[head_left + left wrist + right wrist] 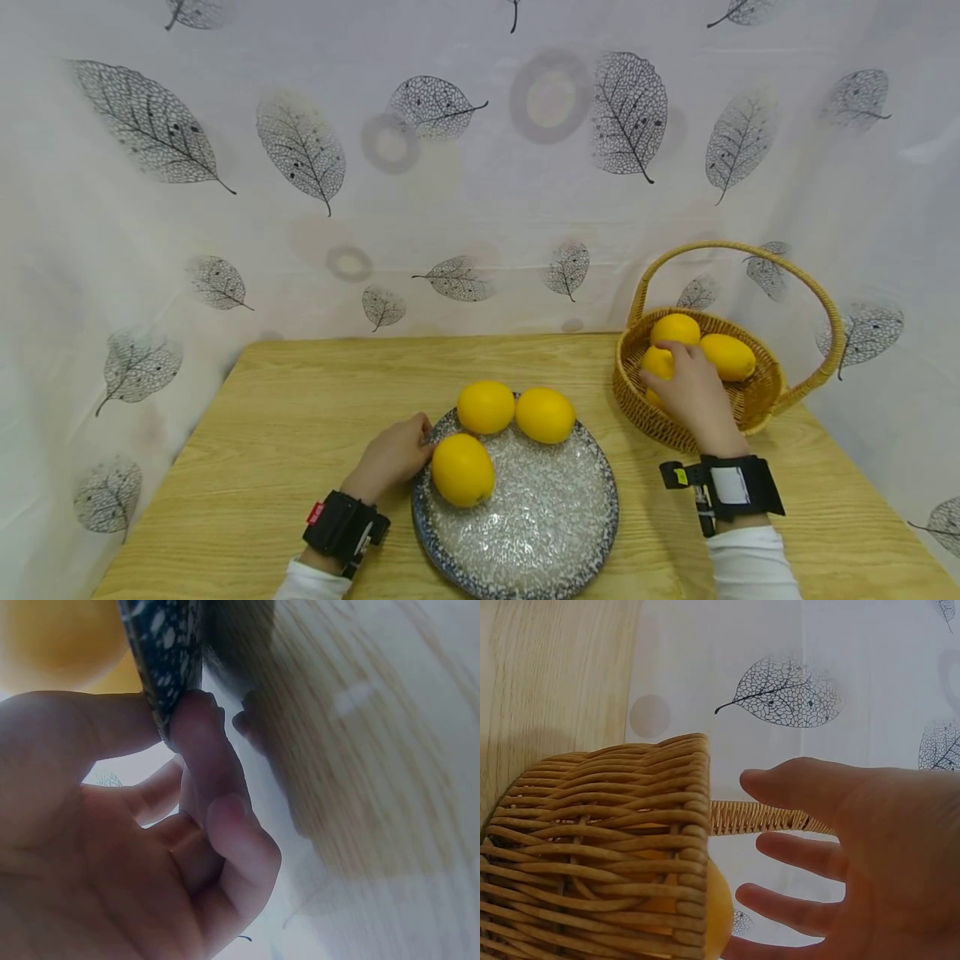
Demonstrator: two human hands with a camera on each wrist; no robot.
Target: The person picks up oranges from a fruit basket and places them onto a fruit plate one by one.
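My left hand [393, 457] pinches the rim of the round speckled plate [525, 533], thumb on top and fingers underneath, as the left wrist view shows. Three yellow lemons sit on the plate: one lemon [462, 470] close to my left fingers, another lemon [486, 407] at the far edge and a third lemon [545, 415] beside it. Over the wicker basket [607, 840], my right hand [693, 392] reaches in with fingers spread and nothing gripped. Its fingertips overlap a lemon [657, 363] in the head view. Two more lemons in the basket are the rear lemon [675, 330] and the right lemon [727, 357].
An arched handle [750, 247] rises over the basket, leaning right. The wooden table [322, 375] meets a pale leaf-patterned cloth [480, 192] along its far edge. Each wrist carries a black strap, such as the right strap [761, 483].
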